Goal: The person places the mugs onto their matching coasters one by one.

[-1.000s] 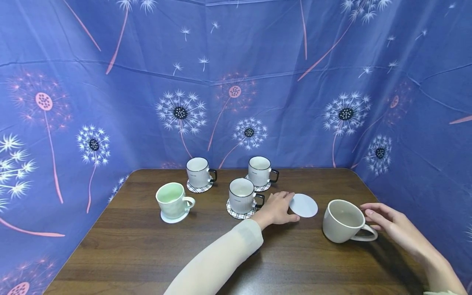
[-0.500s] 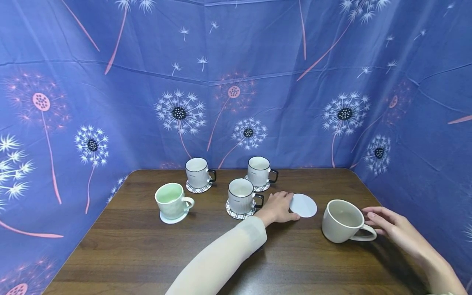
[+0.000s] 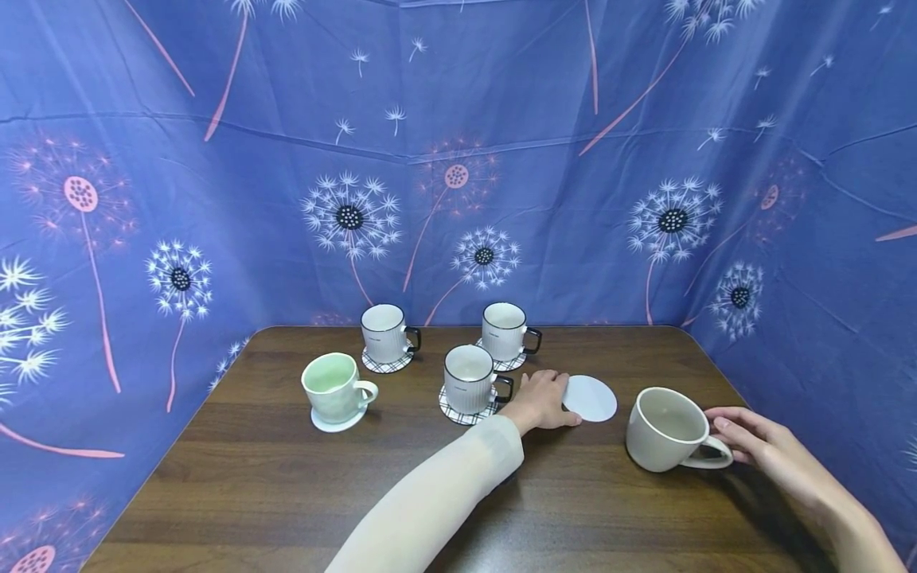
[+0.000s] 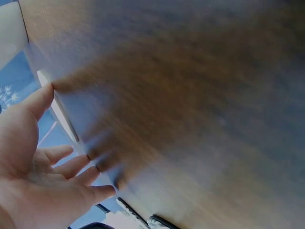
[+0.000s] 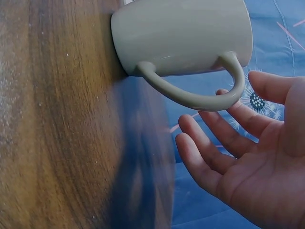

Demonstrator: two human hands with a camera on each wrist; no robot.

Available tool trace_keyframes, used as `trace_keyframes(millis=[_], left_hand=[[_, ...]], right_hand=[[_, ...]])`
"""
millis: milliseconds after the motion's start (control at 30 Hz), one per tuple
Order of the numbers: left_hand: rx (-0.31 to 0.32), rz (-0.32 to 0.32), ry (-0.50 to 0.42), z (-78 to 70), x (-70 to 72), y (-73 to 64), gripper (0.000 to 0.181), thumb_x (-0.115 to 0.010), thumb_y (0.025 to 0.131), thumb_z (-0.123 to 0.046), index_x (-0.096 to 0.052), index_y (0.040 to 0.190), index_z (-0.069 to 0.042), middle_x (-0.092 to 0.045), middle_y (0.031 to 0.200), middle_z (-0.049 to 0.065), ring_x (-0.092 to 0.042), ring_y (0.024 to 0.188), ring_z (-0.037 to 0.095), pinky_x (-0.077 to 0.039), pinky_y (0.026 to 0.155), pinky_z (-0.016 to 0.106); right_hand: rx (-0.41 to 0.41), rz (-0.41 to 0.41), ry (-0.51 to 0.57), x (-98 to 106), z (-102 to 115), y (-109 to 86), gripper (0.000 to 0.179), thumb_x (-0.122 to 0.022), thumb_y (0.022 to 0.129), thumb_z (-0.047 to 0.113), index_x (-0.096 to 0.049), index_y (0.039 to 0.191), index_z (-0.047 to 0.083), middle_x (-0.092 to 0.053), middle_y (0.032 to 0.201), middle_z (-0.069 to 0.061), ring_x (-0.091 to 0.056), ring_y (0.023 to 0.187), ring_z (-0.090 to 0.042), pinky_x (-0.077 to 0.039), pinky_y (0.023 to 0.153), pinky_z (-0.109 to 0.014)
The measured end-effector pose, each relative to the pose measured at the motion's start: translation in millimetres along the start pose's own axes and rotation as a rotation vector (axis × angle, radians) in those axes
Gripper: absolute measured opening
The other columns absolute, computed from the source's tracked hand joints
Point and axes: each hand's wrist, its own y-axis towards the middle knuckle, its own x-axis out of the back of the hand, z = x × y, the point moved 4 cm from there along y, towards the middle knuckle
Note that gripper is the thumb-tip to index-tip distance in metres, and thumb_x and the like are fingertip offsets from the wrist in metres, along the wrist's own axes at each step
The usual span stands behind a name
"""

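A plain white round coaster (image 3: 590,399) lies flat on the wooden table. At its left edge rests my left hand (image 3: 542,399), fingers spread and fingertips down at the tabletop. In the left wrist view, the thumb tip appears at the edge of the coaster (image 4: 59,109); whether it touches is hard to tell. A large beige mug (image 3: 666,430) stands upright on bare wood right of the coaster. Beside its handle is my right hand (image 3: 766,446), fingers loosely bent. The right wrist view has the fingers just behind the handle (image 5: 190,98), with the thumb apart from it.
Three white ribbed mugs with black handles (image 3: 384,334) (image 3: 504,333) (image 3: 469,382) stand on checked coasters left of my left hand. Farther left, a pale green mug (image 3: 333,388) sits on a white coaster (image 3: 337,423). A blue dandelion-print cloth (image 3: 559,199) hangs behind the table (image 3: 286,485).
My right hand has shifted very slightly beside the mug's handle. The left hand stays by the white coaster, its forearm moved a little rightward. The mugs and coasters have not moved.
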Motion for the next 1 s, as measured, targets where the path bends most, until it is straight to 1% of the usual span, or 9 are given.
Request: trace_keyframes(millis=[233,433,533,700,800,900,1000], left_hand=[[0.019,0.008,0.007,1.1,-2.1,2.2,0.079,-0.077,0.093,-0.056,-0.051,0.156,-0.016,-0.052,0.159,0.002,-0.043,0.151,0.018,-0.034,0.126,0.049],[0.026,0.024,0.025,1.6,-3.6,4.1,0.079,-0.074,0.094,-0.058,-0.051,0.157,-0.016,-0.049,0.161,0.0,-0.04,0.153,0.018,-0.033,0.127,0.046],[0.03,0.035,0.043,0.8,-3.8,3.5,0.079,-0.071,0.095,-0.06,-0.05,0.158,-0.016,-0.047,0.163,0.0,-0.038,0.154,0.017,-0.032,0.127,0.044],[0.037,0.046,0.068,-2.2,-2.4,1.9,0.077,-0.068,0.097,-0.06,-0.05,0.159,-0.017,-0.046,0.164,-0.001,-0.038,0.155,0.017,-0.033,0.127,0.042],[0.049,0.042,0.068,-3.2,-0.1,1.6,0.075,-0.068,0.098,-0.059,-0.051,0.158,-0.017,-0.047,0.163,-0.001,-0.038,0.154,0.017,-0.033,0.127,0.043],[0.053,0.04,0.066,-3.2,1.4,0.5,0.074,-0.069,0.098,-0.058,-0.052,0.157,-0.017,-0.047,0.163,-0.001,-0.039,0.154,0.017,-0.034,0.126,0.044],[0.047,0.042,0.068,-2.9,2.3,-1.3,0.073,-0.068,0.099,-0.057,-0.052,0.157,-0.016,-0.047,0.163,0.0,-0.039,0.154,0.017,-0.034,0.126,0.044]], right_hand=[[-0.001,0.012,0.048,-0.8,-1.0,-1.0,0.031,-0.047,0.115,0.019,-0.062,0.136,0.002,-0.072,0.114,0.02,-0.064,0.103,0.009,-0.055,0.079,-0.015],[0.007,0.035,0.076,0.0,0.3,-2.5,0.033,-0.046,0.115,0.019,-0.06,0.136,-0.002,-0.073,0.117,0.016,-0.068,0.104,0.005,-0.057,0.082,-0.017],[-0.002,0.045,0.076,0.7,-0.7,-4.2,0.034,-0.046,0.115,0.02,-0.06,0.136,-0.003,-0.074,0.116,0.015,-0.069,0.103,0.003,-0.057,0.081,-0.019],[0.0,0.062,0.053,-0.7,-5.2,-6.6,0.033,-0.045,0.115,0.018,-0.062,0.134,-0.003,-0.071,0.114,0.018,-0.065,0.102,0.005,-0.056,0.08,-0.02],[0.02,0.094,0.056,-1.7,-7.0,-6.1,0.032,-0.043,0.116,0.015,-0.061,0.133,-0.004,-0.07,0.114,0.017,-0.064,0.104,0.005,-0.057,0.08,-0.021],[0.034,0.122,0.076,-2.2,-7.9,-5.2,0.031,-0.041,0.116,0.013,-0.062,0.132,-0.002,-0.071,0.113,0.013,-0.065,0.104,0.003,-0.058,0.081,-0.021],[0.046,0.144,0.107,-2.5,-8.8,-5.3,0.031,-0.039,0.116,0.01,-0.064,0.132,0.001,-0.072,0.115,0.013,-0.067,0.105,0.0,-0.059,0.082,-0.022]])
